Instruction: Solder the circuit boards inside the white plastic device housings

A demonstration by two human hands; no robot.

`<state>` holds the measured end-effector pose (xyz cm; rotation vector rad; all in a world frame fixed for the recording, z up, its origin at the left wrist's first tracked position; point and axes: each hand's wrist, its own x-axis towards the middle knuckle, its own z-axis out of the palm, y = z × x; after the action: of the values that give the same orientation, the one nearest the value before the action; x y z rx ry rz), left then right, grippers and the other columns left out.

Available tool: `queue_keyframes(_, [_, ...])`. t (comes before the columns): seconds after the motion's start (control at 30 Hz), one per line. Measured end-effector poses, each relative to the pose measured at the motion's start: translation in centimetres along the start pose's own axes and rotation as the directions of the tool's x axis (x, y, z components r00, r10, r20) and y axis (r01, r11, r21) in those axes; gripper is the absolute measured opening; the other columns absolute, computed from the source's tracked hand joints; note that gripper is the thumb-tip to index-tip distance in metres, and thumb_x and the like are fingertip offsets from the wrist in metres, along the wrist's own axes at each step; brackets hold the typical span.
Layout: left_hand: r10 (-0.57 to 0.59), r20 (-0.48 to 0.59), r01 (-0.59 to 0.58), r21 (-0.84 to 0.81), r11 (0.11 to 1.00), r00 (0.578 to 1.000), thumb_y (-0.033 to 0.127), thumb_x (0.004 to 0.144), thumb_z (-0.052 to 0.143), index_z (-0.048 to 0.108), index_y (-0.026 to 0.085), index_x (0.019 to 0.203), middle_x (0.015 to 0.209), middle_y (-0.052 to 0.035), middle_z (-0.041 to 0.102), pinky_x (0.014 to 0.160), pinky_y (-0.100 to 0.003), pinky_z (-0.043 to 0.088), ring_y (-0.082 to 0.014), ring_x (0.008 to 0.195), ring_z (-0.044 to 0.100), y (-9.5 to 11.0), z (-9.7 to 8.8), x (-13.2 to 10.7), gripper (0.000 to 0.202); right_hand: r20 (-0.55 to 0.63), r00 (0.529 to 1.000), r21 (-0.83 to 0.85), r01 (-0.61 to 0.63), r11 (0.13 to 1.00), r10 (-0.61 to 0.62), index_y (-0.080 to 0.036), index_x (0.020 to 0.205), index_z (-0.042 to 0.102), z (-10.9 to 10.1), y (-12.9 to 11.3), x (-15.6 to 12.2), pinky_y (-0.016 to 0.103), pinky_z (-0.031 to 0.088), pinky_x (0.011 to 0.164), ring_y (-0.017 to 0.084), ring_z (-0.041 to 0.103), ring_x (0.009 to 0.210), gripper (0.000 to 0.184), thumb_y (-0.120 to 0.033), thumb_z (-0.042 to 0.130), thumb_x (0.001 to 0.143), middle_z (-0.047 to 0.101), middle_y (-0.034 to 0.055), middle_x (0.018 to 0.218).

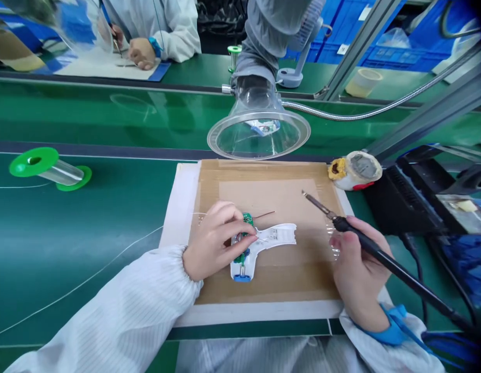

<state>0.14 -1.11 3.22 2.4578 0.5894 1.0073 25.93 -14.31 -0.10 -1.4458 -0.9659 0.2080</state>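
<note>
My right hand (pixel 361 264) is closed round the black handle of a soldering iron (pixel 351 228), whose tip points up and left above the cardboard. With thumb and fingers pinched, my left hand (pixel 221 235) is over a white plastic housing half (pixel 277 235) shaped like a handheld gun. A green circuit board (pixel 248 219) shows beside the fingers, partly covered by them. Thin wire ends stick out near the fingertips; what exactly is pinched is too small to make out. A blue end piece (pixel 241 278) sits at the near end of the housing. Beneath lies a cardboard-covered board (pixel 295 282).
A green-ended solder spool (pixel 50 168) lies at left, a thin strand crossing the green mat. A clear fume extraction hood (pixel 259 134) hangs above the board. At right are a round tip-cleaning pot (pixel 357 170) and black soldering equipment (pixel 404 191). Across the bench, another person's hands (pixel 141 53) work.
</note>
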Motion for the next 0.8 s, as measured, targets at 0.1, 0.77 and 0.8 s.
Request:
queue_keyframes(0.1, [-0.017,-0.024,0.016,-0.018,1.000,1.000,0.016,0.098,0.073,0.074,0.022,0.091,0.097,-0.0038,0.065,0.097,-0.041,0.055,-0.0225,0.108,0.063,0.0,0.5,-0.2,0.009,-0.023,0.998,0.064,0.055,0.996,-0.053,-0.024,0.107,0.079,0.0,0.1,-0.4,0.028,0.048,0.052,0.012,0.060,0.054,0.021,-0.042,0.070,0.104,0.074,0.0007,0.083])
queue_keyframes(0.77, [-0.011,-0.010,0.012,0.020,1.000,1.000,0.015,0.098,0.071,0.070,0.021,0.091,0.118,-0.0075,0.068,0.114,-0.053,0.052,-0.0272,0.127,0.060,-0.2,1.8,0.0,0.010,0.369,0.879,-0.028,0.335,0.942,-0.301,-0.026,0.102,0.077,-0.4,-1.3,-0.2,0.032,0.049,0.053,0.016,0.061,0.054,0.012,-0.020,0.067,0.099,0.068,-0.0025,0.069])
queue_keyframes(0.8, [-0.010,-0.011,0.010,0.018,1.000,1.000,0.015,0.099,0.071,0.070,0.021,0.091,0.118,-0.0073,0.068,0.113,-0.053,0.052,-0.0267,0.127,0.060,-0.2,1.8,0.0,0.010,0.385,0.865,-0.013,0.353,0.936,-0.321,-0.026,0.103,0.076,-0.4,-1.4,-0.1,0.031,0.048,0.052,0.016,0.061,0.054,0.013,-0.018,0.067,0.099,0.069,-0.0024,0.069])
